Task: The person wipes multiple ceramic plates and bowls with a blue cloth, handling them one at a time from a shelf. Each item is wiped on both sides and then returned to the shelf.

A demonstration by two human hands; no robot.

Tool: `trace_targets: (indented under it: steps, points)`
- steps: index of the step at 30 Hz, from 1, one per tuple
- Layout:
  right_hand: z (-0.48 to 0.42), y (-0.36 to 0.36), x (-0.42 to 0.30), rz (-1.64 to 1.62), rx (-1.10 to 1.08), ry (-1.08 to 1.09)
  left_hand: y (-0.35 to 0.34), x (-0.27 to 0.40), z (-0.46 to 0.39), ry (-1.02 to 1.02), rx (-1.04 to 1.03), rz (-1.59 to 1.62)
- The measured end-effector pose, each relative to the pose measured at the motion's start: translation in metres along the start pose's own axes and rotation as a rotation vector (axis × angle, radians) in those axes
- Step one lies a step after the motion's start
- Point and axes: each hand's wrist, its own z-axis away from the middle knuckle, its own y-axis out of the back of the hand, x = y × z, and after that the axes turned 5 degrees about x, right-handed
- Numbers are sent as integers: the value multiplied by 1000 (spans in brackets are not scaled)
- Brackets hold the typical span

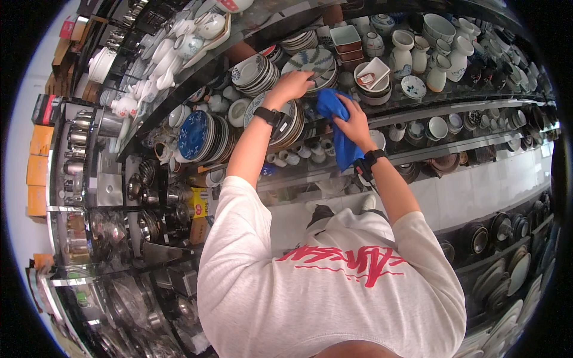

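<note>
My left hand [294,86] lies over the left side of a stack of round plates, its fingertips above the top plate [318,65], which has a blue-green leaf pattern. Whether the fingers grip its rim is hidden. A blue cloth [342,141] hangs from my right hand [352,121], in front of the shelf edge. Just left of my left hand leans a stack of patterned plates [254,74]. Below my left wrist, more plates [291,123] stand on edge. Right of the leaf-patterned stack, a small white rectangular dish [375,74] rests on stacked bowls [375,95].
Ceramic vases [402,51] crowd the shelf at right, near a small flower-patterned dish [413,87]. Blue plates [195,135] stand at left. A lower shelf holds bowls [437,128]. Teapots [124,106] line the upper left shelf. Metalware [109,190] fills the left rack.
</note>
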Motion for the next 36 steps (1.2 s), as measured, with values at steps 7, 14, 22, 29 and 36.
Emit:
trace_targets:
  steps: [7,14,22,29,36]
  points:
    - [1,-2,5,-60,2,27,24,29,5,79,381,-32]
    - [15,7,-12,-733,76,-277,52,42,43,-61,525,26]
    - [7,64,-122,-1172,0,-526,74,97,132,-650,534,-389]
    - [12,10,-89,-992,113,-475,71,98,163,-582,493,-486]
    - [23,-6,-101,-946,225,-394,19,79,178,103,432,1855]
